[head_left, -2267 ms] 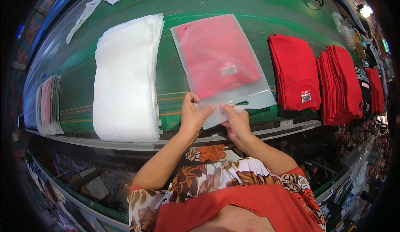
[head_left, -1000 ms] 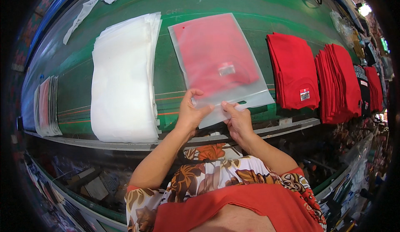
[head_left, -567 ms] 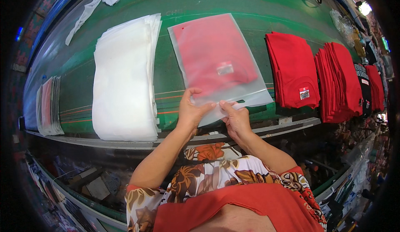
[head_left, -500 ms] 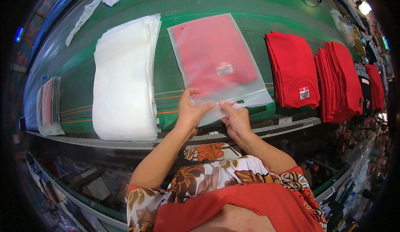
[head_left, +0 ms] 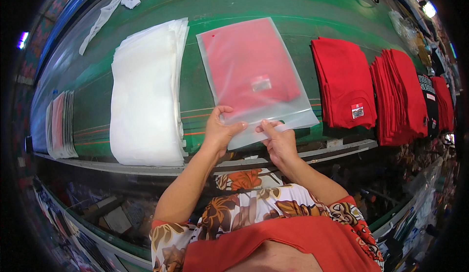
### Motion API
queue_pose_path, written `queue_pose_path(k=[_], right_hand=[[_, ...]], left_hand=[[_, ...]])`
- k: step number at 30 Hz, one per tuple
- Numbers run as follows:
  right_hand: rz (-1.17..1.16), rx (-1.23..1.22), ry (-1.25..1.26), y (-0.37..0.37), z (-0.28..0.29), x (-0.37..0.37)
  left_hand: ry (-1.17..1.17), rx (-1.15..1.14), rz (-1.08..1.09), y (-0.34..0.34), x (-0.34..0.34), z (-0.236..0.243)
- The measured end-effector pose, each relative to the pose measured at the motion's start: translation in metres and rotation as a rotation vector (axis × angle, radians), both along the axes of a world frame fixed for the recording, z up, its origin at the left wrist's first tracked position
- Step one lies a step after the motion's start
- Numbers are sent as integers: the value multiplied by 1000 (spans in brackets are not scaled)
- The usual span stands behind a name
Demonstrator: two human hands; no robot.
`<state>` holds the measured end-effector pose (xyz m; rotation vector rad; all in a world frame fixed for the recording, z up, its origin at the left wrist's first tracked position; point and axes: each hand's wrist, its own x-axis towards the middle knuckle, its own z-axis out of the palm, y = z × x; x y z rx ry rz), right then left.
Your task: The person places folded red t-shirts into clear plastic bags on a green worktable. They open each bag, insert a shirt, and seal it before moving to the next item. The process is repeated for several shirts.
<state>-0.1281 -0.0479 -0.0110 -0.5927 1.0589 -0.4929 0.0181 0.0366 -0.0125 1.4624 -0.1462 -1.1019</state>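
Observation:
A frosted plastic bag (head_left: 288,124) lies on the green table with a folded red shirt (head_left: 249,52) inside, its pale label showing through. The bag's opening end points toward me. My left hand (head_left: 219,130) pinches the bag's near left side between thumb and fingers. Close beside it, my right hand (head_left: 278,138) grips the near edge by the handle hole, thumb on top and fingers curled beneath. Left of the bag lies a thick stack of white frosted bags (head_left: 144,96). To the right is a folded red shirt with a neck label (head_left: 342,81).
Overlapping folded red shirts (head_left: 398,96) lie farther right, beside a black printed garment (head_left: 428,98). Several filled bags (head_left: 61,125) stand at the far left. A white scrap (head_left: 110,15) lies at the back left, and crumpled clear plastic (head_left: 403,30) at the back right. A metal rail (head_left: 312,152) borders the near table edge.
My right hand has shifted slightly right and down along the bag's near edge. My left hand has moved a little left, so the thumbs are farther apart.

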Motion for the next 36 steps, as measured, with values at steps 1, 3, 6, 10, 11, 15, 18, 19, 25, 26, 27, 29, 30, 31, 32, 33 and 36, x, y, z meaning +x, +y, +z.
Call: queue_pose_path(k=[1, 3, 6, 10, 11, 15, 18, 19, 25, 26, 27, 29, 30, 31, 32, 33, 36], right_hand=[[6, -11, -2, -2, 1, -1], [13, -33, -5, -6, 3, -2], [-23, -14, -18, -6, -5, -3], [-22, -31, -14, -6, -12, -2], [-23, -25, -30, -5, -13, -3], [-89, 52, -67, -2, -8, -3], [-147, 102, -69, -5, 2, -6], [-158, 110, -73, -7, 0, -6], [-175, 121, -76, -10, -3, -7], [-169, 118, -72, -10, 2, -7], [-160, 115, -68, -10, 7, -7], [-166, 143, 3, -15, 24, -4], [-173, 155, 36, -17, 29, -4], [-179, 128, 25, -18, 26, -6], [-185, 100, 13, -20, 18, -8], [-193, 72, 0, -21, 11, -9], [-194, 15, -23, -22, -2, -11]], left_hand=[[7, -1, 0, 0, 1, -2], [8, 2, -3, 1, 3, -4], [2, 12, -12, 1, 3, -6], [4, 12, -15, 1, 3, -4], [0, 12, -16, 2, 3, -5], [50, 0, -4, 1, 3, 1], [68, -15, 4, 2, 3, 1], [74, -18, 2, 2, 3, 1], [95, -31, -20, 3, 6, -3], [91, -38, -18, 3, 6, -3], [78, -36, -20, 3, 6, -3], [51, -31, -22, 4, 6, -4], [52, -32, -24, 4, 6, -4], [53, -32, -25, 3, 6, -3], [54, -33, -26, 3, 6, -2], [55, -30, -29, 3, 6, -1], [63, -29, -33, 3, 6, -1]])
